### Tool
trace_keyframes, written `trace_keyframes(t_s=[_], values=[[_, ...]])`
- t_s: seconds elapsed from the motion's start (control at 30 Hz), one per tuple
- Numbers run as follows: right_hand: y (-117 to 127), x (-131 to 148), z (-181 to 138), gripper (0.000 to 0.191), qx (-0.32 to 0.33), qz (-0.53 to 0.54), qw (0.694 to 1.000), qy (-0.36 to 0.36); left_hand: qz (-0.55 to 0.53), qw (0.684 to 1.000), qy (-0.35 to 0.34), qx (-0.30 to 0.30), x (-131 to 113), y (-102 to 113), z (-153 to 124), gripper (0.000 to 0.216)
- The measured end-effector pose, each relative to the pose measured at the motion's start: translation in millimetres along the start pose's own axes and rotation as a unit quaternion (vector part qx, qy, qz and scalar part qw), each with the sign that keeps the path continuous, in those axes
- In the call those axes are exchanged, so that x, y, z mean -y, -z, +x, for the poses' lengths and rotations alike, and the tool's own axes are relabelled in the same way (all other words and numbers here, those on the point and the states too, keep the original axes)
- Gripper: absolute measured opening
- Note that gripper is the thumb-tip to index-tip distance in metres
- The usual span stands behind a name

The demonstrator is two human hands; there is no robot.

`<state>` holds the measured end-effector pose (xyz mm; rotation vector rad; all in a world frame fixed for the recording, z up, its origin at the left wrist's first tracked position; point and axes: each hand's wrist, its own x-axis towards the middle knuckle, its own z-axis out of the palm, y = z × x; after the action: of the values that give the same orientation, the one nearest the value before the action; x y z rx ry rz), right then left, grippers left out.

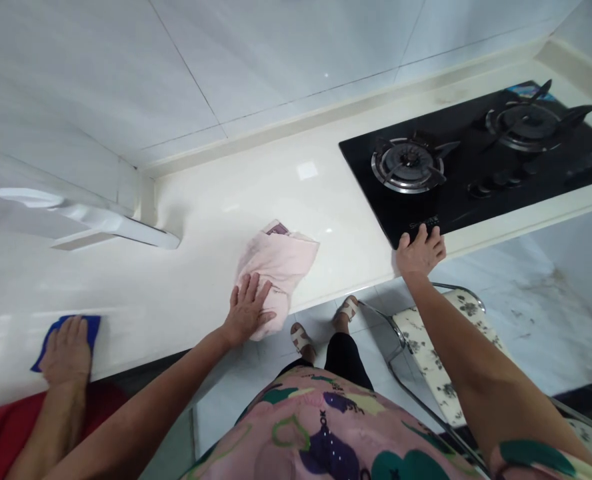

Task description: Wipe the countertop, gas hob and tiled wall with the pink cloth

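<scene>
I can see the left hand lying flat, fingers spread, pressing rather than gripping a pink cloth that reaches past its fingertips onto the counter. To its right, the right hand rests unclenched at the stove's near corner; well left of the cloth, a co-worker's hand covers a blue cloth.

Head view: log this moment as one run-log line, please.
left hand: flat on pink cloth | right hand: at cooktop corner | co-worker's hand: on blue cloth

Pink cloth partly hidden beneath left hand (stove incomplete at right edge)
</scene>
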<state>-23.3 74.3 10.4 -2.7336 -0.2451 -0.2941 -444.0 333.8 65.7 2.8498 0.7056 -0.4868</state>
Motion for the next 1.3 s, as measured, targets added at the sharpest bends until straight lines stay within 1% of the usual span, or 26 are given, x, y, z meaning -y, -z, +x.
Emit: trace_keyframes(t_s=[0.13,0.27,0.4,0.57,0.67,0.77,0.87,0.93,1.0,1.03,1.07,1.13,1.17,1.23,1.3], values=[[0,-1,1,0.064,0.003,-0.001,1.000,-0.001,-0.027,0.999,0.011,0.028,-29,9,30,0.095],[1,0,1,0.063,0.008,-0.003,1.000,0.001,-0.057,0.998,-0.011,0.034,-67,14,65,0.108],[2,1,1,0.062,0.010,-0.003,1.000,-0.002,-0.085,0.994,-0.031,0.054,-105,16,96,0.117],[1,0,1,0.061,0.002,0.000,1.000,0.001,-0.118,0.991,-0.036,0.058,-138,19,121,0.117],[0,-1,1,0.060,-0.002,0.000,1.000,0.004,-0.138,0.988,-0.040,0.049,-156,22,139,0.117],[0,-1,2,0.060,-0.007,-0.005,1.000,-0.001,-0.152,0.987,-0.049,0.034,-178,29,166,0.114],[2,-1,4,0.059,-0.010,-0.012,1.000,-0.002,-0.160,0.984,-0.073,0.011,-201,38,197,0.112],[2,-1,4,0.059,-0.008,-0.012,1.000,-0.001,-0.163,0.982,-0.095,-0.002,-209,42,210,0.111],[3,-1,4,0.058,-0.008,-0.009,1.000,0.000,-0.171,0.977,-0.126,-0.017,-206,43,211,0.107],[3,-1,4,0.058,-0.009,-0.006,1.000,0.002,-0.177,0.973,-0.144,-0.028,-198,42,205,0.104],[3,-1,4,0.057,-0.011,-0.004,1.000,0.003,-0.184,0.969,-0.160,-0.039,-187,40,195,0.100],[3,-1,3,0.057,-0.015,0.000,1.000,0.007,-0.188,0.967,-0.162,-0.063,-151,35,163,0.091],[3,-2,2,0.056,-0.015,0.003,1.000,0.008,-0.179,0.971,-0.138,-0.077,-127,31,142,0.085],[3,-3,2,0.056,-0.012,0.013,1.000,0.009,-0.144,0.982,-0.035,-0.114,-74,23,94,0.074],[3,-5,2,0.056,-0.008,0.029,0.999,0.011,-0.111,0.983,0.061,-0.136,-22,16,46,0.066]])
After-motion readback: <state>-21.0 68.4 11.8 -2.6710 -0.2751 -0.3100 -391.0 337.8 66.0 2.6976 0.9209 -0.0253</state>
